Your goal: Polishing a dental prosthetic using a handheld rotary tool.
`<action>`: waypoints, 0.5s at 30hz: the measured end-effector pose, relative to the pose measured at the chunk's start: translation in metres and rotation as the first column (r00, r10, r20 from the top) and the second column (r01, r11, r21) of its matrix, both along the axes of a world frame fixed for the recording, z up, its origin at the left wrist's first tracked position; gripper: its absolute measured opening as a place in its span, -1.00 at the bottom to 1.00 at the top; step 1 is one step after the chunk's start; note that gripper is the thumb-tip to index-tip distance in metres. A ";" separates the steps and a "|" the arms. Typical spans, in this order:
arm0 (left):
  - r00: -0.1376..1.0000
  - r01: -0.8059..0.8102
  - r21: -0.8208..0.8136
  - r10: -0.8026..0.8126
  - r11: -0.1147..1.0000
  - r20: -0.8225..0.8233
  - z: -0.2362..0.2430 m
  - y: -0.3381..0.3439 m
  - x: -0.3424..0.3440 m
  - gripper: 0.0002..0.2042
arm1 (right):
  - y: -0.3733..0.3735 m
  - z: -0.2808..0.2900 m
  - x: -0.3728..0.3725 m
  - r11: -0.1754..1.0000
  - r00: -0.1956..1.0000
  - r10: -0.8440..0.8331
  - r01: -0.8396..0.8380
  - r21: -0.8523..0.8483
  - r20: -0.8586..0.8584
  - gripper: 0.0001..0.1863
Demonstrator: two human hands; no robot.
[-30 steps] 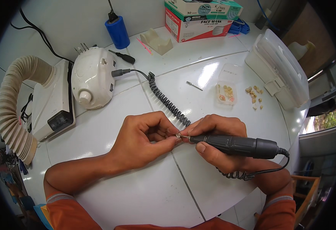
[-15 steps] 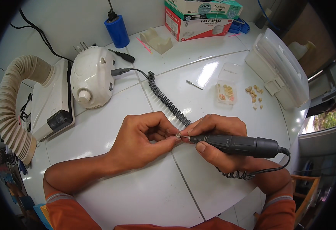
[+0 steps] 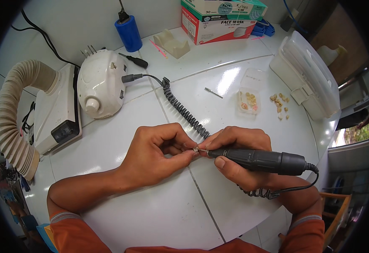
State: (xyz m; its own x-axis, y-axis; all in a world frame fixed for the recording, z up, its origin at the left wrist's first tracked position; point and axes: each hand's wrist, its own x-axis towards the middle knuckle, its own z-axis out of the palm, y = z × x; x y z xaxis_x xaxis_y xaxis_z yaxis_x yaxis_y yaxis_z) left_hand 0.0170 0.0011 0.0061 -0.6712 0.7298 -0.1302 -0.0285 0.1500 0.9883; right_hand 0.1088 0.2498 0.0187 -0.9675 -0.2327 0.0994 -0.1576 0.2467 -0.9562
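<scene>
Between the thumb and index fingertip of my left hand (image 3: 153, 154) is a tiny whitish piece, perhaps a tooth (image 3: 196, 149), mostly covered by the fingers. My right hand (image 3: 241, 137) grips a black rotary handpiece (image 3: 258, 161) like a pen, tilted slightly, its cord looping off the back end by my right wrist. The handpiece's thin metal bit meets the piece or lies right against it; contact is too small to tell. Both hands' fingertips come together just below the end of the coiled black cord (image 3: 184, 111), over the white tiled table (image 3: 151, 215).
A white motor control box (image 3: 102, 84) and a dust extractor with ribbed hose (image 3: 20, 114) stand left. Beyond my hands lie a loose bit (image 3: 213, 92), a small clear case (image 3: 248, 101) and several yellowish tooth-like pieces (image 3: 279, 102). A lidded plastic box (image 3: 304, 78) borders the right.
</scene>
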 end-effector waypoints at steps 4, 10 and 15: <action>1.000 -0.008 0.010 0.008 1.000 -0.005 -0.004 0.000 0.000 -0.89 | 0.000 0.000 0.000 1.000 1.000 0.005 -0.005 -0.004 0.010 -0.72; 0.999 -0.025 0.017 0.024 1.000 0.031 -0.005 0.000 0.000 -0.89 | -0.003 -0.002 0.003 1.000 1.000 -0.029 0.029 -0.011 0.007 -0.73; 1.000 -0.003 -0.004 0.003 1.000 -0.019 -0.003 -0.001 0.000 -0.89 | 0.000 -0.001 0.001 1.000 1.000 0.008 -0.008 0.002 0.005 -0.73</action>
State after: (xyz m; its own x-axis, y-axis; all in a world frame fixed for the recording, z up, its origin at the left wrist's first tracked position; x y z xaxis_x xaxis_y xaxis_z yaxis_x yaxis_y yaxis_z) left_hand 0.0171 0.0004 0.0032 -0.6756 0.7274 -0.1203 -0.0100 0.1541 0.9880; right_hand 0.1094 0.2497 0.0175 -0.9661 -0.2407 0.0937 -0.1543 0.2473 -0.9566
